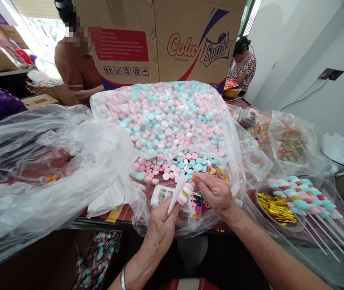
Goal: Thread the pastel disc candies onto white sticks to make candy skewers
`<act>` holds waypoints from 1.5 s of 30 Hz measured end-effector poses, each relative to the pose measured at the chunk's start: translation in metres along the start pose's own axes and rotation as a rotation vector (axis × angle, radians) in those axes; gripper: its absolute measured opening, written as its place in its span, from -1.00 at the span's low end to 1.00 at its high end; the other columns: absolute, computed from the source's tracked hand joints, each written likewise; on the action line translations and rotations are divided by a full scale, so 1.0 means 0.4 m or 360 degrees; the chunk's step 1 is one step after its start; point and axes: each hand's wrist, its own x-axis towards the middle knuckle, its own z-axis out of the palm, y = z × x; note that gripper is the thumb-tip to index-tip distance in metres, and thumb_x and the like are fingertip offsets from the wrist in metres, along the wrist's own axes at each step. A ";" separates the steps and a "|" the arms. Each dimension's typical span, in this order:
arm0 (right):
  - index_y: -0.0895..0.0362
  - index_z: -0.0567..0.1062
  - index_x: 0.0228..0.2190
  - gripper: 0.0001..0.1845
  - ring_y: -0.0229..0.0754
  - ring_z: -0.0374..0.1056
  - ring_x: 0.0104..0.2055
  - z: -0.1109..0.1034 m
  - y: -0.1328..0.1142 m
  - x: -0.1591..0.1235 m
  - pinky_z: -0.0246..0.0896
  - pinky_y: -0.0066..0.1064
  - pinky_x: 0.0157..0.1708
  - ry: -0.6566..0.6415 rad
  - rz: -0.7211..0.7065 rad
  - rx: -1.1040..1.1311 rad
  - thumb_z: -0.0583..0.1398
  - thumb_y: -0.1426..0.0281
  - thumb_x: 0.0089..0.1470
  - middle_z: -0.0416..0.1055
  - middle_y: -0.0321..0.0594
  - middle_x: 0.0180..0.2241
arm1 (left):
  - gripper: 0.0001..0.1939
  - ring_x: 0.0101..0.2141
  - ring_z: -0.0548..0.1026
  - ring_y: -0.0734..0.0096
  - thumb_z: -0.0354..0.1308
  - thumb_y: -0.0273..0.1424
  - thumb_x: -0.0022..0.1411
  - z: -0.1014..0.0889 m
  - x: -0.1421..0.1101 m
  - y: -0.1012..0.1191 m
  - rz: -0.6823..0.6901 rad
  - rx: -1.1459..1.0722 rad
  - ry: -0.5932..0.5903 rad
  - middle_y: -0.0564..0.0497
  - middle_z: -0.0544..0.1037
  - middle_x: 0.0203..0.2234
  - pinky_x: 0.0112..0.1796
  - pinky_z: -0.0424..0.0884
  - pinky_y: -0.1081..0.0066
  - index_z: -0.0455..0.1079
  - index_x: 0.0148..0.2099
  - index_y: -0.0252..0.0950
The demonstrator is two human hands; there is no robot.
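Observation:
My left hand point(163, 221) is closed around a short stack of pink, white and yellow candies point(186, 193). A narrow white strip point(177, 193), perhaps a sleeve or folded plastic, stands up from the same grip. Just right of the stack, my right hand point(217, 195) pinches a small reddish-orange candy point(194, 176), partly hidden by the fingertips. Gummy rings point(217, 173) lie behind and below that hand. Beyond both hands, loose pink, blue and white candies point(190, 161) spill from a big clear bag point(165, 117). Printed packets point(162, 195) lie beside the left hand.
A large cardboard box point(159, 40) stands behind the bag. To the right are finished candy skewers point(307, 195), a bowl of gold twist ties point(276, 207) and white sticks point(343, 149). Plastic sheeting point(54, 201) covers the left side. Two people point(75, 68) sit farther back.

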 end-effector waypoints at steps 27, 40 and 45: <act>0.12 0.56 -0.03 -0.66 -0.11 0.53 -0.10 -0.007 -0.033 0.005 0.47 -0.30 -0.06 -0.0121 -0.0345 -0.0219 0.07 0.46 0.25 0.60 -0.08 -0.15 | -0.61 -0.61 0.11 0.53 0.12 -0.17 0.26 0.018 -0.006 0.023 -0.0079 -0.0222 0.0015 0.18 0.21 -0.69 -0.57 0.02 0.47 0.24 -0.53 -0.27; 0.06 0.49 0.04 -0.63 -0.21 0.54 -0.20 -0.027 -0.029 0.055 0.44 -0.40 -0.16 -0.0326 0.0022 0.0044 0.04 0.40 0.27 0.62 -0.20 -0.20 | -0.59 -0.65 0.13 0.58 0.27 -0.04 0.10 0.008 0.013 0.000 -0.0132 -0.0491 0.0250 0.18 0.26 -0.70 -0.63 -0.01 0.51 0.36 -0.43 -0.31; 0.13 0.53 -0.12 -0.73 -0.08 0.44 -0.10 -0.015 0.026 0.127 0.33 -0.29 -0.08 -0.0605 0.0187 -0.0669 0.06 0.46 0.25 0.55 -0.10 -0.16 | -0.57 -0.69 0.12 0.61 0.29 -0.05 0.04 -0.010 0.017 0.023 -0.0156 -0.0466 0.0334 0.18 0.25 -0.74 -0.67 -0.06 0.52 0.31 -0.53 -0.29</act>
